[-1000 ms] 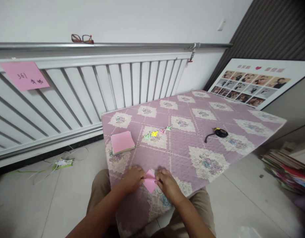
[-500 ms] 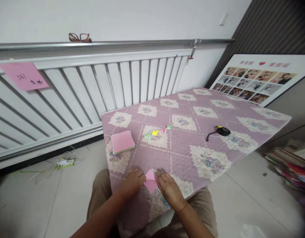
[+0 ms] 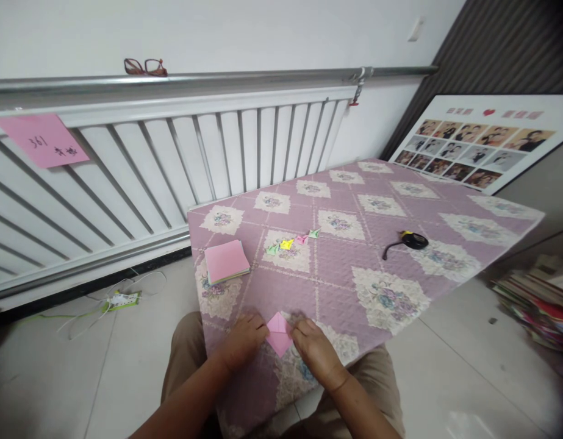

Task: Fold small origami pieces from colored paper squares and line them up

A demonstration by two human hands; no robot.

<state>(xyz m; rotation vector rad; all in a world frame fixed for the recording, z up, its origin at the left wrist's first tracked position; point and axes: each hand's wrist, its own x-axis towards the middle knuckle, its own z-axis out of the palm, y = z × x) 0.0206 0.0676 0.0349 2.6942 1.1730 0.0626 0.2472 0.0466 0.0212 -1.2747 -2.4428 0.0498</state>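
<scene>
A pink folded sheet of paper (image 3: 279, 342) lies near the table's front edge, shaped like a diamond with a crease across its middle. At its left corner my left hand (image 3: 247, 338) has its fingers closed on the paper. My right hand (image 3: 312, 341) pinches the opposite corner; its fingertips are partly hidden. Farther back sits a row of several small folded paper pieces, among them a yellow one (image 3: 286, 244), a pink one (image 3: 302, 239) and a green one (image 3: 314, 233). To the left rests a stack of square paper (image 3: 227, 261) with a pink sheet on top.
A patterned purple tablecloth (image 3: 333, 292) covers the table. Toward the right lies a black and yellow tape measure (image 3: 413, 240) with a strap. A white radiator (image 3: 244, 146) runs behind the table, and a photo board (image 3: 487, 137) leans at the far right.
The view has shifted very slightly. Both hands stay at the pink paper's side corners, and its crease looks flatter now.
</scene>
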